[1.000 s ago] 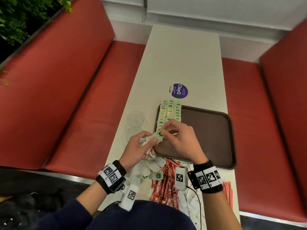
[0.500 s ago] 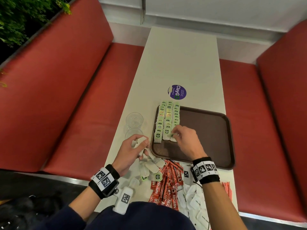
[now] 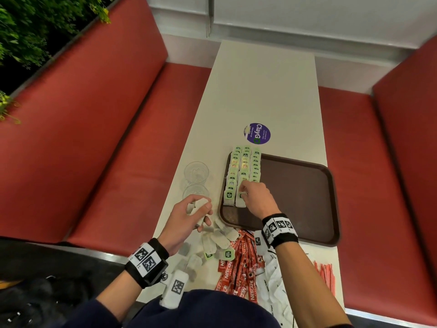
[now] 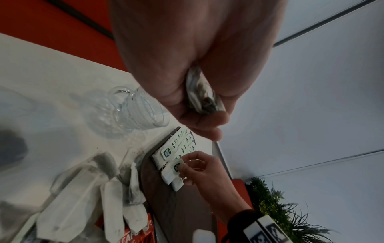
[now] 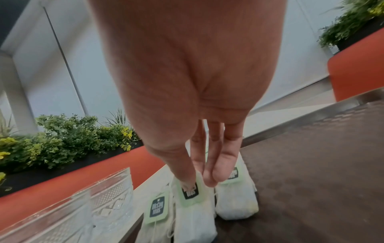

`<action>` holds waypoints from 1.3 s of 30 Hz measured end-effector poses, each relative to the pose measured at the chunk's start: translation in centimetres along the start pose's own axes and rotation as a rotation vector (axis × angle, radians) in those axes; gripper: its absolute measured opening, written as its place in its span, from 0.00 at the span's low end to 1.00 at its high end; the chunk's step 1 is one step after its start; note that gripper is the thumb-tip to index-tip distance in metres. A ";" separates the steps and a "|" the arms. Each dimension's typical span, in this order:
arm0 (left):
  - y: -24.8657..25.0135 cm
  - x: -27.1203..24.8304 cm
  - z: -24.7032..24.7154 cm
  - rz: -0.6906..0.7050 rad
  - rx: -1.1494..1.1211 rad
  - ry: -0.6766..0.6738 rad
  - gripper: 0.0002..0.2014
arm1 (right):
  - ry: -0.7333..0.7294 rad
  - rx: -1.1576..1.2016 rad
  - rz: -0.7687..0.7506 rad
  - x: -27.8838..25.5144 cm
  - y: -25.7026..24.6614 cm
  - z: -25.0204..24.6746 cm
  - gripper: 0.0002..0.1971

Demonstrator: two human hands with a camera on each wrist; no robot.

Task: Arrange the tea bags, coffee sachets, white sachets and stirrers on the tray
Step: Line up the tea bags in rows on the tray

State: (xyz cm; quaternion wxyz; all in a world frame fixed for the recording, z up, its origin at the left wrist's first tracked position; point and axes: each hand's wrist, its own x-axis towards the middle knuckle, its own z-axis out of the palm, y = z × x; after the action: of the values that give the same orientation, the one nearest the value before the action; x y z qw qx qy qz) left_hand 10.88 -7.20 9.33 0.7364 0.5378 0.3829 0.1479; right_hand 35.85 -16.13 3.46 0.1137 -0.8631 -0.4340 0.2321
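Observation:
A brown tray lies on the white table. Three rows of green-tagged tea bags cover its left part. My right hand is at the near end of the middle row; its thumb and fingertips pinch the tag of a tea bag that lies on the tray. My left hand hovers by the table's left edge and grips a small bunch of tea bags. Loose tea bags, red coffee sachets, white sachets and red stirrers lie at the near end.
Two clear glasses stand left of the tray, close to my left hand. A round purple sticker is beyond the tray. Red benches flank the table. The tray's right two thirds are bare.
My right hand took a tea bag from my left hand, carried it to the tray and lowered it at the near end of the rows. My left hand drew back slightly, still holding bags.

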 end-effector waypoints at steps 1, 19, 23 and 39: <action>0.1 0.0 0.0 -0.002 -0.002 -0.005 0.12 | 0.001 -0.006 0.003 0.1 0.0 0.0 0.09; 0.5 0.4 1.1 -0.025 -0.042 -0.168 0.14 | 0.137 0.593 -0.190 -6.1 -5.9 -4.1 0.03; 0.2 0.2 1.6 0.030 0.033 -0.172 0.14 | -0.018 0.574 -0.283 -7.6 -6.7 -4.7 0.04; 1.1 -0.4 1.8 0.157 -0.023 -0.144 0.07 | -0.118 0.795 -0.291 -10.6 -5.4 -7.5 0.01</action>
State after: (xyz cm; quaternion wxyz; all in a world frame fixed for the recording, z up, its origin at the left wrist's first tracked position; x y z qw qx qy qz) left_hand 12.17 -8.27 10.72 0.7541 0.5670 0.2842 0.1705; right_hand 30.36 -21.39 15.31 0.4439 -0.6670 -0.4340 0.4120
